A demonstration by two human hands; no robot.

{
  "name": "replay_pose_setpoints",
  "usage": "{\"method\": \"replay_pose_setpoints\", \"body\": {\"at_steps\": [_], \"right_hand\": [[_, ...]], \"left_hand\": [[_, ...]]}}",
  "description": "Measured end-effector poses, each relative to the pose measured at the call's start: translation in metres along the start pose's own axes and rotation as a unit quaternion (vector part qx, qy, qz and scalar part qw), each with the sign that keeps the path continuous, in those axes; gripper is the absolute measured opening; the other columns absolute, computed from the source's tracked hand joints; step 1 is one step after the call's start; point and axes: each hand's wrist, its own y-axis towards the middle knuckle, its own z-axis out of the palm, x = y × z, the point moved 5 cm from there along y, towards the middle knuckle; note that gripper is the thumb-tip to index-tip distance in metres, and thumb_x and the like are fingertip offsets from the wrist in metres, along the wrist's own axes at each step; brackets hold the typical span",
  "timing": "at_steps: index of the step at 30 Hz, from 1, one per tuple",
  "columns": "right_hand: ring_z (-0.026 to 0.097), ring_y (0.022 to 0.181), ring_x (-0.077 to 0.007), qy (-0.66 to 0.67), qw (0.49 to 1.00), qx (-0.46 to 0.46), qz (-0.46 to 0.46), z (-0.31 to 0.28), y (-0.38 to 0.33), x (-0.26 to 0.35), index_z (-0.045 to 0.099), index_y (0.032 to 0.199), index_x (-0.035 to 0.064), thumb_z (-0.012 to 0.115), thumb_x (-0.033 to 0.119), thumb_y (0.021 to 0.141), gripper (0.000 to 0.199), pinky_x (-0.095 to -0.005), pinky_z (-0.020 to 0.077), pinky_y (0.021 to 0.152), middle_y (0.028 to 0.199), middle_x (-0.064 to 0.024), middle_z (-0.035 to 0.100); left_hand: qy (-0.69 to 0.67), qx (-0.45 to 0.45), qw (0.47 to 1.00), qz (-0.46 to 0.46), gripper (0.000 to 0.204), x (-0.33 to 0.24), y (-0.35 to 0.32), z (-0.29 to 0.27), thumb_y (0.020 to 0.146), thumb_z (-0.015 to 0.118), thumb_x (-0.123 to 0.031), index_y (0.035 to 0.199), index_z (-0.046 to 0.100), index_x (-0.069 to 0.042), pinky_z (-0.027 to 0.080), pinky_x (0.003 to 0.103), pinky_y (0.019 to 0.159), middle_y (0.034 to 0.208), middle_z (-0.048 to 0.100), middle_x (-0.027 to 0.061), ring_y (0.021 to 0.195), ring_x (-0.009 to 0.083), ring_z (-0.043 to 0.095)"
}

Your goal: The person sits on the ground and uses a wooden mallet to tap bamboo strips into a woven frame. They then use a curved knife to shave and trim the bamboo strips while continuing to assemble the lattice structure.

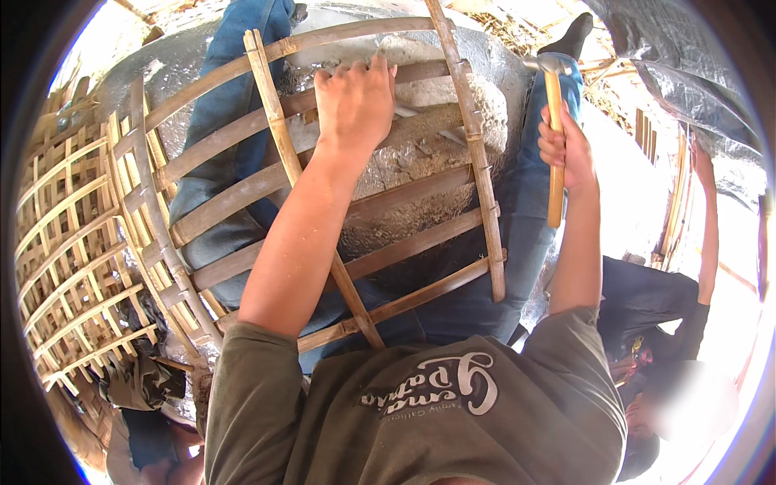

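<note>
Gripping the bamboo frame [412,194], the left hand [356,105] sits just short of twelve o'clock, knuckles up, its fingers curled over a slat [422,71] between two crossbars. Its fingertips are hidden, so I cannot tell how tight the hold is. The right hand [572,149], at two o'clock, is clamped round the wooden handle of the hammer [556,192], fingers wrapped and closed together. The hammer stands nearly upright in view, its metal head toward one o'clock and the handle's butt showing below the fist toward three. It looks apart from the frame, just beyond the right crossbar [473,133].

The frame fills the middle, reaching from twelve round to nine and down toward six; its long, slightly bowed slats run across the crossbars. It lies over the person's jeans [517,218], one leg stretching toward eleven, the other toward one. Under and past it spreads a grey, soiled sheet [493,61].

At nine o'clock, near the frame's left end, is a bamboo lattice [73,242]. A dark tarp [687,73] hangs at the two o'clock rim. Between three and four is a co-worker [655,303] in dark clothes, one arm raised toward three. The person's brown shirt [436,420] fills six o'clock.
</note>
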Motion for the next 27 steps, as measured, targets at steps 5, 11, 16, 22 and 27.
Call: {"method": "replay_pose_setpoints", "body": {"at_steps": [5,11,16,22,27], "right_hand": [[0.027,0.043,0.0001,0.290,0.955,0.041,-0.035,-0.068,-0.009,-0.051,0.046,0.102,0.0072,0.046,0.050,0.104,0.042,-0.0163,0.0239,0.035,0.064,0.0065,0.028],[0.028,0.043,-0.0015,0.500,0.846,0.125,-0.135,-0.091,-0.003,-0.050,0.043,0.101,0.0025,0.058,0.047,0.099,0.047,-0.0157,0.0275,0.036,0.064,0.0047,0.032],[0.030,0.044,-0.0016,0.542,0.822,0.141,-0.101,-0.097,0.001,-0.056,0.045,0.102,0.0006,0.054,0.046,0.102,0.047,-0.0158,0.0291,0.036,0.067,0.0040,0.033],[0.029,0.045,-0.0003,0.522,0.837,0.134,-0.096,-0.096,0.007,-0.061,0.047,0.101,0.0007,0.060,0.042,0.100,0.044,-0.0158,0.0276,0.037,0.067,0.0050,0.030],[0.030,0.045,-0.0004,0.495,0.853,0.136,-0.098,-0.096,0.012,-0.062,0.050,0.098,0.0027,0.058,0.045,0.101,0.043,-0.0159,0.0284,0.038,0.066,0.0057,0.033]], "left_hand": [[-0.001,0.012,1.000,0.003,0.021,-0.001,0.002,0.000,0.100,0.053,-0.026,0.099,0.065,-0.009,0.051,0.047,0.072,0.076,0.069,0.0090,0.071,0.0295,0.070],[-0.018,0.055,0.998,-0.037,0.026,0.001,0.007,-0.002,0.099,0.053,-0.031,0.101,0.064,-0.008,0.054,0.049,0.075,0.083,0.072,0.0150,0.076,0.0355,0.071],[0.010,0.128,0.986,-0.102,0.044,0.010,0.015,-0.013,0.101,0.049,-0.042,0.093,0.069,-0.004,0.056,0.051,0.076,0.084,0.071,0.0219,0.081,0.0422,0.070],[0.008,0.128,0.987,-0.101,0.049,0.012,0.019,-0.023,0.100,0.050,-0.042,0.083,0.073,-0.003,0.056,0.050,0.074,0.081,0.071,0.0226,0.078,0.0412,0.071],[0.004,0.116,0.991,-0.069,0.050,0.004,0.028,-0.041,0.100,0.048,-0.045,0.087,0.074,-0.004,0.056,0.050,0.075,0.084,0.071,0.0232,0.080,0.0419,0.071]]}}
